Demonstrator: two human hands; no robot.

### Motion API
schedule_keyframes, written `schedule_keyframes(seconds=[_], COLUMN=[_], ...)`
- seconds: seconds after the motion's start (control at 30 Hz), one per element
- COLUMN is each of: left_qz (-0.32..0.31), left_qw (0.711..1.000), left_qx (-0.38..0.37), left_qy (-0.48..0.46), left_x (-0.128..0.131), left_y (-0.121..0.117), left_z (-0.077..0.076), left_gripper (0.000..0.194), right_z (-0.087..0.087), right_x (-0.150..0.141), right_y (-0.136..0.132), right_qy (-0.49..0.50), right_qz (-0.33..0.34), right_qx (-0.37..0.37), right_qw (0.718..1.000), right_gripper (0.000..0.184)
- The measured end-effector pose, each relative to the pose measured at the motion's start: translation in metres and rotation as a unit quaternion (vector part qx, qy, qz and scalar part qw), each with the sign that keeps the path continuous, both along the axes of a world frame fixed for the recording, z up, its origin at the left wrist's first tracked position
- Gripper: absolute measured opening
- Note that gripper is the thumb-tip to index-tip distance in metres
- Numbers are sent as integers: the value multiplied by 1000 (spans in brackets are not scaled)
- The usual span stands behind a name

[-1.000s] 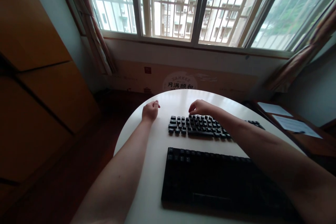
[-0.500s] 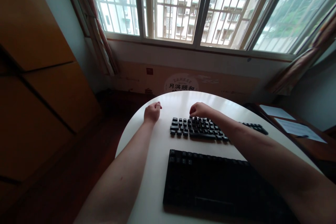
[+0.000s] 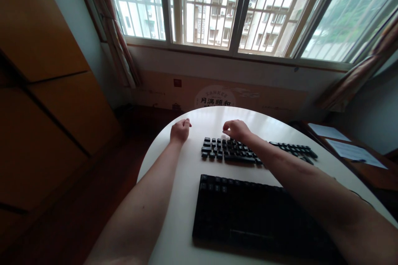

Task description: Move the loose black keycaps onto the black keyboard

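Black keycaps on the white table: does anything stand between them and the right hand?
Nothing visible: the right hand is at the far edge of the keycaps. The black keyboard lies nearer the camera, out of the way.

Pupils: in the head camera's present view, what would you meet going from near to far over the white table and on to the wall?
Black keyboard → rows of keys → beige printed panel → window.

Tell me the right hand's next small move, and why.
The right hand should probably pinch one of the loose keys beside it, unless it holds one, which I can't tell: the keyboard shows second-row keys only at its left end.
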State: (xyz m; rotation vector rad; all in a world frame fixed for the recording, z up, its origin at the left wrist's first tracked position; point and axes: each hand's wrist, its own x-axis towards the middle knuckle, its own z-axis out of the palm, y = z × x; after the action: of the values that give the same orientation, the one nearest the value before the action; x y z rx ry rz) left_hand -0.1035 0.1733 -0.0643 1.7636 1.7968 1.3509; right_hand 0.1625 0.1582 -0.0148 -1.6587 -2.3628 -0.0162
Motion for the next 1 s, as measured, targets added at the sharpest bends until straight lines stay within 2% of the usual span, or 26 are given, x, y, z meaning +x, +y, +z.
schedule_keyframes(seconds=[0.13,0.2,0.27,0.37,0.47,0.6,0.7,0.87,1.0], left_qz=[3,4,4,4,3,2,2,-6,-6], left_qw=[1000,1000,1000,1000,1000,999,999,998,997], left_qx=[-1,-4,-6,-9,-11,-15,-16,-19,-22], left_qy=[-5,-5,-1,10,22,35,44,60,71], left_x=[0,0,1,3,5,6,7,8,9], left_y=[2,3,5,5,4,1,0,0,0], left_z=[-2,-3,-4,-5,-4,-4,-4,-3,-3], left_gripper=[44,43,42,42,42,43,45,44,44], right_z=[18,28,35,35,21,1,-7,-11,-6], right_x=[6,13,20,27,27,20,16,13,8], right_y=[-38,-71,-108,-158,-187,-197,-198,-200,-206], right_qy=[60,98,190,221,203,176,169,147,90], right_qz=[15,40,96,163,201,203,201,201,198], right_qx=[54,60,37,-29,-63,-69,-65,-40,-24], right_qw=[997,993,976,961,956,961,963,968,976], right_gripper=[17,17,13,7,6,9,12,12,12])
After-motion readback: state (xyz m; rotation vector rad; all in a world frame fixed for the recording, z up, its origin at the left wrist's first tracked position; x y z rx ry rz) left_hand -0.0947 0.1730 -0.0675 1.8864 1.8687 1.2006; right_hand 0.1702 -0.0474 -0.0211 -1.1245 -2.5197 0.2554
